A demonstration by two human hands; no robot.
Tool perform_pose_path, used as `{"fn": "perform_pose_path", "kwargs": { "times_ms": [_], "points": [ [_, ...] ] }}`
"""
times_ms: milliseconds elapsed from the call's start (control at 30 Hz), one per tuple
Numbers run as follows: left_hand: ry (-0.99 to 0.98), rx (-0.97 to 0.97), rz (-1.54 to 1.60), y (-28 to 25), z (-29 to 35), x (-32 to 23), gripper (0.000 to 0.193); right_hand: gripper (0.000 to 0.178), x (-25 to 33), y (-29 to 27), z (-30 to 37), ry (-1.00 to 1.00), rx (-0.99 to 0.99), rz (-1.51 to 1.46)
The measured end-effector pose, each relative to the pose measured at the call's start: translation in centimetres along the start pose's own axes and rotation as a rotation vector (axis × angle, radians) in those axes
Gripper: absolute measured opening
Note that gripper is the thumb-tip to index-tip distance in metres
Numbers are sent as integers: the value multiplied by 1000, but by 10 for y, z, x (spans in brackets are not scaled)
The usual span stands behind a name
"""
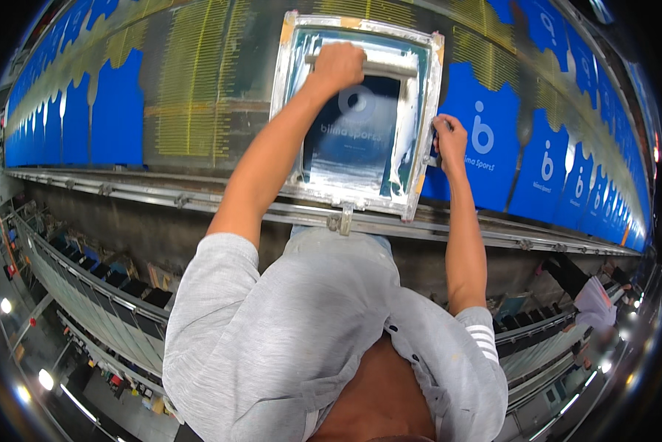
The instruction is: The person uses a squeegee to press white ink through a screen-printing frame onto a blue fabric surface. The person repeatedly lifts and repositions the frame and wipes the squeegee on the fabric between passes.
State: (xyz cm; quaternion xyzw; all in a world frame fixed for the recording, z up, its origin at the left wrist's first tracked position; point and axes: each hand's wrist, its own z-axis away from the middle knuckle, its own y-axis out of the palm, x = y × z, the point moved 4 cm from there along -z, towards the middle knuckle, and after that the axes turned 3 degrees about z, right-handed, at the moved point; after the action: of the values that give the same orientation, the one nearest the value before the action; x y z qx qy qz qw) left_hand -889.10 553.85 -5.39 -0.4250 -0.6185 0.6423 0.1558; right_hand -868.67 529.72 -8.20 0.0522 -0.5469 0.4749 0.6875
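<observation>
A screen printing frame with pale, ink-smeared edges lies over the long printing table in front of me. My left hand is closed around a squeegee, which lies crosswise near the far end of the mesh. White ink streaks the right side and near end of the screen. Through the dark mesh a round logo and lettering show. At the frame's right edge my right hand has its fingers curled against the rim, beside a blue fabric piece with a white print.
More printed blue pieces line the table to the right; plain blue ones lie left. Yellow striped patches mark the tabletop. A metal rail runs along the near edge, with a clamp on it. Another person stands far right.
</observation>
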Motion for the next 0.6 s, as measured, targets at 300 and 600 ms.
{"fn": "perform_pose_path", "kwargs": {
  "times_ms": [300, 600],
  "points": [
    [20, -164, 153, 11, 273, -95, 47, 26, -12, 5, -15, -211, -130, 35],
    [74, -23, 352, 5, 276, -54, 14, 30, 9, -18, 17, -340, -324, 108]
  ]
}}
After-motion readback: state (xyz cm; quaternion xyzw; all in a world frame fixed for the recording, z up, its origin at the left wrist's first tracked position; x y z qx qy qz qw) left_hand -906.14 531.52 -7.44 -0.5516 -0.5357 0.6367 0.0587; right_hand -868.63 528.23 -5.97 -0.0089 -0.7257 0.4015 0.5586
